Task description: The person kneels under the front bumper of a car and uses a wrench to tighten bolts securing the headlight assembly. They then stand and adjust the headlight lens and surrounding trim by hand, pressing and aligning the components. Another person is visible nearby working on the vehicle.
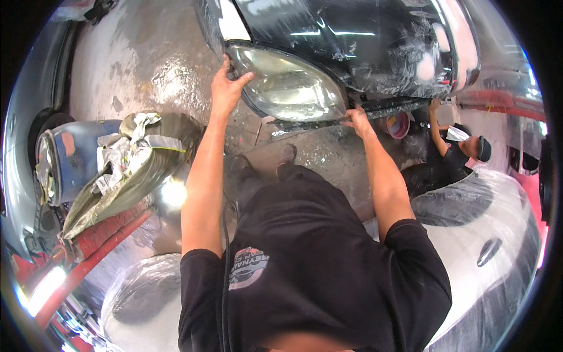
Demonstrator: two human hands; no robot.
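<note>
A cloudy, clear headlight sits in the front corner of a dark car whose body is wrapped in plastic film. My left hand grips the headlight's left edge, fingers curled over its rim. My right hand holds the lower right corner of the headlight, by the dark trim strip under it. Both arms reach up from my black shirt.
A blue drum with crumpled masking paper and a grey-green sheet stands at left. Another person in a dark cap crouches at right near a pink bucket. A film-covered white car is at lower right. The floor is wet.
</note>
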